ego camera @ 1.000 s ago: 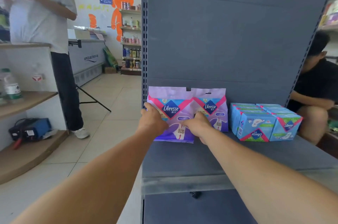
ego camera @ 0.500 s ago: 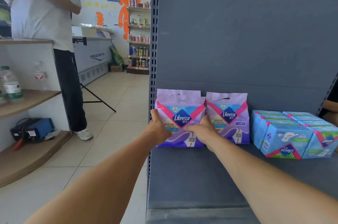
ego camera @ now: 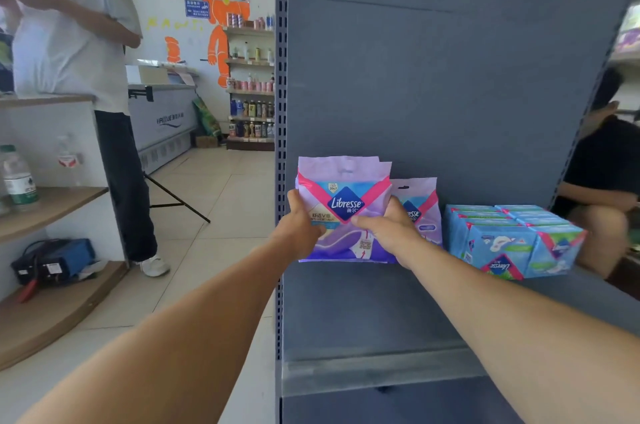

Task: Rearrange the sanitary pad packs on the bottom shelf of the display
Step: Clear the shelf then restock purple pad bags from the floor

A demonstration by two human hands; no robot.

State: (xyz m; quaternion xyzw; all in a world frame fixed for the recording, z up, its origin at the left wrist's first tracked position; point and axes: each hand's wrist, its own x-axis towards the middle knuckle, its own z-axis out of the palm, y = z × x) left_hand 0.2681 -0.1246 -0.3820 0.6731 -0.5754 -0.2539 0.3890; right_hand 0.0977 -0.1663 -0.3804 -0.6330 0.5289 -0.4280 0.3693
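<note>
A purple Libresse pad pack [ego camera: 344, 195] is upright at the left end of the grey bottom shelf [ego camera: 363, 306]. My left hand [ego camera: 299, 229] grips its left edge and my right hand [ego camera: 389, 233] grips its right side, thumb across the front. Its lower edge is just above the shelf. Behind it on the right stands a second purple pack [ego camera: 420, 212], partly hidden by my right hand. Further right sits a block of blue Libresse packs [ego camera: 512, 243].
The shelf's grey back panel [ego camera: 450, 94] rises behind the packs. A person in a white shirt [ego camera: 72, 43] stands at a counter on the left. Another person in black [ego camera: 602, 181] crouches to the right of the shelf. Tiled floor lies to the left.
Both hands have lifted the left purple pack and drawn it forward toward me, so it now overlaps the second pack. The camera has shifted a little.
</note>
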